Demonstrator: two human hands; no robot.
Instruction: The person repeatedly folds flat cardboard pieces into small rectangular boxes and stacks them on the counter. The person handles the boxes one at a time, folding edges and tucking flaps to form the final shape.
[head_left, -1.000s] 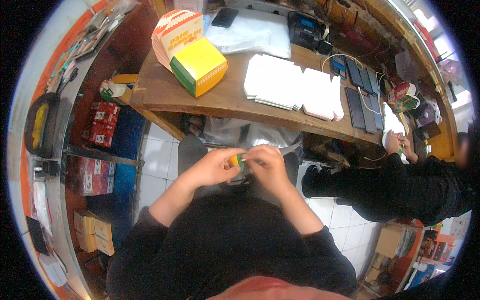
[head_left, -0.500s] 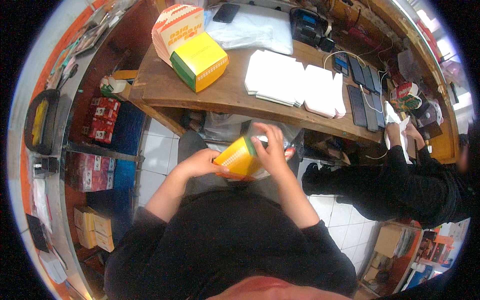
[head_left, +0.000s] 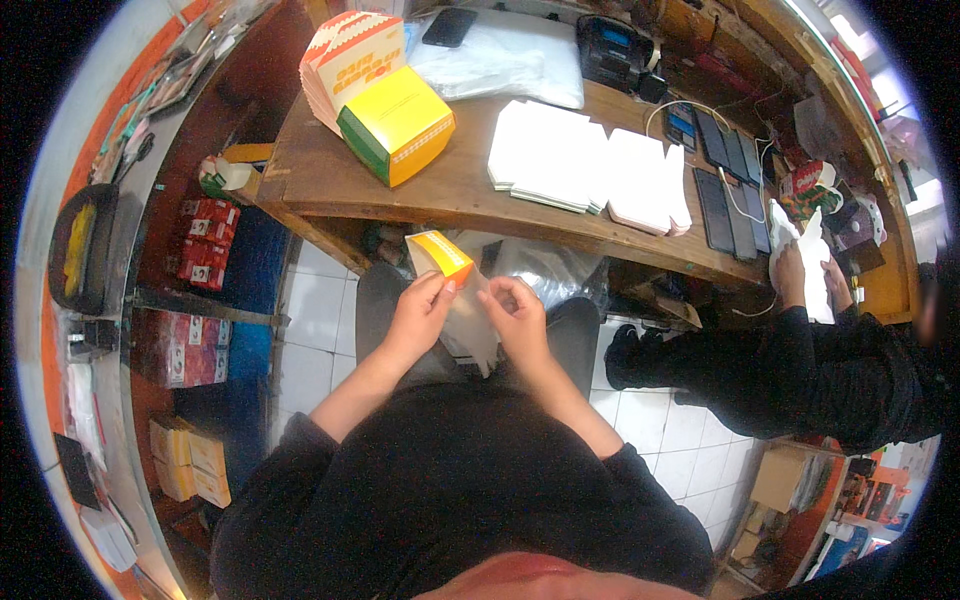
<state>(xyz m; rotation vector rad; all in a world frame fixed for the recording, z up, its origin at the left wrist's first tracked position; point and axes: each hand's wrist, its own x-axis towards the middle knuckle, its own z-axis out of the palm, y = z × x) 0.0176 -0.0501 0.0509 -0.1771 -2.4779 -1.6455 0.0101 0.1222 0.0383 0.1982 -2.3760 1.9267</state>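
My left hand [head_left: 420,305] and my right hand [head_left: 515,310] both hold a partly folded cardboard box blank [head_left: 455,290], grey-white inside with a yellow and orange flap sticking up at its top left. I hold it over my lap, just in front of the wooden table [head_left: 320,180]. On the table stand a folded yellow and green box [head_left: 397,125], a leaning stack of printed orange blanks [head_left: 345,62] behind it, and piles of white flat blanks [head_left: 590,165].
A person in black sits to my right, their hands [head_left: 805,265] on a white blank. Dark phones [head_left: 730,180], a black device [head_left: 610,45] and clear plastic bags [head_left: 500,55] lie on the table. Red packs and small boxes fill shelves at left. White tiled floor below.
The blank has gone from a small piece pinched between my hands to a yellow box shape, and now lies opened flatter with its pale inside toward me. My hands have moved slightly apart.
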